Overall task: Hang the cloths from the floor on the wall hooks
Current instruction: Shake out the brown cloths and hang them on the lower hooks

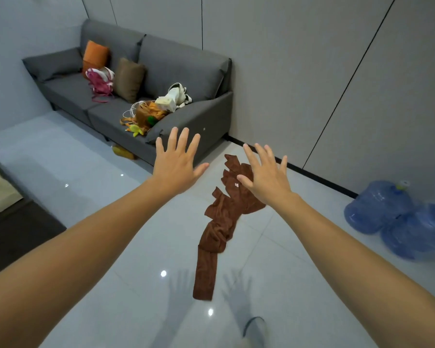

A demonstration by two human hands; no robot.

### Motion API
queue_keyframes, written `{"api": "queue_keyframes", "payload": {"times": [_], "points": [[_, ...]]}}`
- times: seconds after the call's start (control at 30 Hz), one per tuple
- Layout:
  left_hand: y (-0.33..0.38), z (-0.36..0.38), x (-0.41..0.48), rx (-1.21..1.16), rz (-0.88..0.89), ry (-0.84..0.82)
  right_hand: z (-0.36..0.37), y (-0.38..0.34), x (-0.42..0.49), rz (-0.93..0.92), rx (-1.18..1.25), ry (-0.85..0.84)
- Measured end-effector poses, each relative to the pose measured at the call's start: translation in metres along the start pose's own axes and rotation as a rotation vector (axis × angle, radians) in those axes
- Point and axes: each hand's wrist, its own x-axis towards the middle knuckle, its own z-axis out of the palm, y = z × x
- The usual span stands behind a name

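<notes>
Brown cloths [220, 222] lie crumpled in a long strip on the glossy white floor, running from near the wall toward me. My left hand [176, 163] is held out in front of me with its fingers spread, to the left of the cloths and above the floor. My right hand [266, 175] is also stretched out with spread fingers, and it covers part of the far end of the cloths. Neither hand holds anything. No wall hooks are in view.
A grey sofa [199, 69] with cushions, bags and clutter stands against the wall at the back left. Two blue water jugs [397, 217] lie on the floor at the right by the wall. A dark mat [15, 234] lies at the left edge.
</notes>
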Motion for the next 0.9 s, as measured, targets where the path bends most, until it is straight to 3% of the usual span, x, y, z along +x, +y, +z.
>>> {"api": "queue_keyframes", "payload": {"times": [0.3,0.6,0.9], "points": [[0.0,0.072,0.103,0.011,-0.114,-0.063,0.076,0.044,0.117,-0.117,0.022,-0.093],[-0.018,0.162,0.175,-0.018,-0.146,-0.118,0.154,0.047,0.198,-0.102,0.018,-0.158],[-0.043,0.382,0.228,-0.086,-0.109,-0.004,0.388,0.025,0.243,-0.018,0.034,-0.079]]}}
